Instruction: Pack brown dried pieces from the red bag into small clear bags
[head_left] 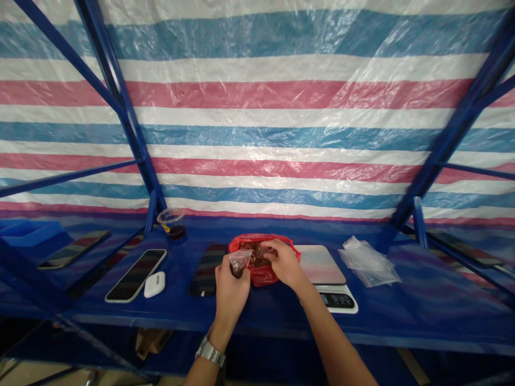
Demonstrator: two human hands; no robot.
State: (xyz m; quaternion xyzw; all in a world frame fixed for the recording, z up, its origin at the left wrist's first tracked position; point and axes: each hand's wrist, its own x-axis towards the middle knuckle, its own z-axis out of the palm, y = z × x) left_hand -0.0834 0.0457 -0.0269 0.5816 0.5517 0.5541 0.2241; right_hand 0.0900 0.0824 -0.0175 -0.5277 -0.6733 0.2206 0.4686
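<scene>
My left hand (232, 287) holds a small transparent plastic bag (240, 261) with dark contents in its bottom, its mouth lifted beside a red plastic bag (261, 276). That red bag lies open on the blue table, full of brown food pieces (253, 253). My right hand (285, 262) reaches over its rim, fingers bunched against the pieces; whatever lies under the fingertips is hidden. A metal wristwatch (210, 351) sits on my left wrist.
A digital kitchen scale (322, 273) stands right of the red bag, next to a pile of transparent plastic bags (368, 261). To the left lie several smartphones, a white earbud case (155, 284), a plastic cup of dark liquid (172, 224) and a blue tray (28, 233). Blue metal posts frame the striped tarpaulin behind.
</scene>
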